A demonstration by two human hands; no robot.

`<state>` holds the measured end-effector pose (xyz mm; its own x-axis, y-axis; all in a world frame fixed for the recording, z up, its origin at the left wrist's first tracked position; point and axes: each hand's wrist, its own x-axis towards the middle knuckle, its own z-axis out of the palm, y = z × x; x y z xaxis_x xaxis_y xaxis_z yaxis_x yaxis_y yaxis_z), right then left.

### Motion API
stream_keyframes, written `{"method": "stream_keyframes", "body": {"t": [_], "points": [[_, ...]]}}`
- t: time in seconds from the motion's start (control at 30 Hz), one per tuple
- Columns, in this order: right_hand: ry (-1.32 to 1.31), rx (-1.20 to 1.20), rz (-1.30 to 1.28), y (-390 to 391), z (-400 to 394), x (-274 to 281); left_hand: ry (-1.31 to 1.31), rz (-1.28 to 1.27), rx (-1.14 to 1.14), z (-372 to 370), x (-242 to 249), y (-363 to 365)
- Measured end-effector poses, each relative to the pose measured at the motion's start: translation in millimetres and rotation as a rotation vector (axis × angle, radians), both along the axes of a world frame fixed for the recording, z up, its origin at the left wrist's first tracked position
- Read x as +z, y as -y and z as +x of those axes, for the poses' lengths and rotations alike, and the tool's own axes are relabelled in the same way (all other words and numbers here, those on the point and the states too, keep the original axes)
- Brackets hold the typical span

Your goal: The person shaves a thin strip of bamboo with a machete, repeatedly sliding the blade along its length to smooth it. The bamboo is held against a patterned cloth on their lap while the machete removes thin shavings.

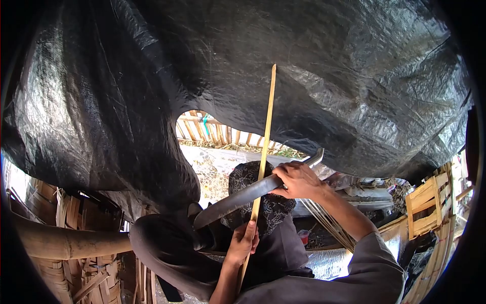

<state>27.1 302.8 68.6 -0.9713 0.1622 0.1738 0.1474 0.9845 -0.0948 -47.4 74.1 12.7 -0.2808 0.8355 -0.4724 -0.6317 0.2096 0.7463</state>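
My left hand (242, 245) is closed round the lower part of a long, pale bamboo strip (269, 114), thumb laid along it. The strip stands up and away from my lap, its narrow tip far above my hands. In my right hand (298, 181) is a machete (233, 203) with a broad dark blade and a curved handle end. Its blade crosses over the strip above my left hand, pointing down to the left. Behind the blade, a dark patterned cloth (244, 175) lies over my knee area.
A large black tarp (324, 66) hangs in front and overhead. To the left runs a thick bamboo pole (71, 243) beside woven bamboo pieces. A wooden crate (428, 207) stands at the right, and thin strips (329, 223) lie below my right arm. A bamboo fence (217, 133) shows beyond the gap.
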Motion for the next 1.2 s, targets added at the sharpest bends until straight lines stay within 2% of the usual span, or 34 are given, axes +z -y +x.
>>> {"method": "stream_keyframes", "body": {"t": [0.13, 0.2, 0.33, 0.47, 0.53, 0.63, 0.7, 0.73, 0.8, 0.83, 0.87, 0.93, 0.97, 1.07, 1.1, 1.13, 1.2], "points": [[0.044, -0.092, -0.071, -1, -2, 10, -0.012, 0.005, 0.031, 2, 6, -3], [-0.023, -0.097, -0.025, 0, 0, 10, -0.019, 0.022, 0.034, 1, 6, -3], [-0.071, -0.116, -0.199, 7, 4, 16, -0.011, 0.018, 0.029, 1, 5, -3], [0.19, -0.147, -0.432, 22, 8, 13, -0.003, 0.005, -0.009, -1, 4, -2], [0.263, -0.116, -0.311, 31, 9, 5, -0.006, 0.006, -0.011, 0, 4, -3], [0.194, -0.098, -0.19, 31, 6, -2, -0.058, 0.025, 0.027, 6, -5, -3], [0.206, -0.119, -0.069, 26, 1, -1, -0.403, -0.018, 0.065, 11, -17, -2], [0.256, -0.151, -0.042, 21, -3, 4, -0.402, -0.02, 0.064, 13, -19, -3], [0.239, -0.261, -0.077, 5, -7, -3, -0.677, -0.055, 0.103, 16, -20, -5], [0.323, -0.305, -0.206, -2, -9, 0, -0.681, -0.049, 0.105, 16, -20, -5], [0.32, -0.304, -0.2, -2, -9, 2, -0.651, -0.054, 0.106, 16, -21, -5], [0.479, -0.212, -0.296, 8, -7, 7, -0.616, -0.059, 0.106, 16, -21, -6], [0.386, -0.204, -0.257, 14, -4, 8, -0.628, -0.062, 0.113, 16, -21, -6], [0.35, -0.202, -0.264, -3, -10, 8, -0.664, -0.097, 0.105, 16, -17, -7], [0.217, -0.187, -0.196, -4, -9, -1, -0.693, -0.121, 0.097, 15, -15, -8], [0.279, -0.252, -0.384, -9, -9, -6, -0.69, -0.123, 0.097, 16, -13, -8], [0.337, -0.357, -0.504, -3, -6, -15, -0.73, -0.086, 0.126, 16, -11, -10]]}}
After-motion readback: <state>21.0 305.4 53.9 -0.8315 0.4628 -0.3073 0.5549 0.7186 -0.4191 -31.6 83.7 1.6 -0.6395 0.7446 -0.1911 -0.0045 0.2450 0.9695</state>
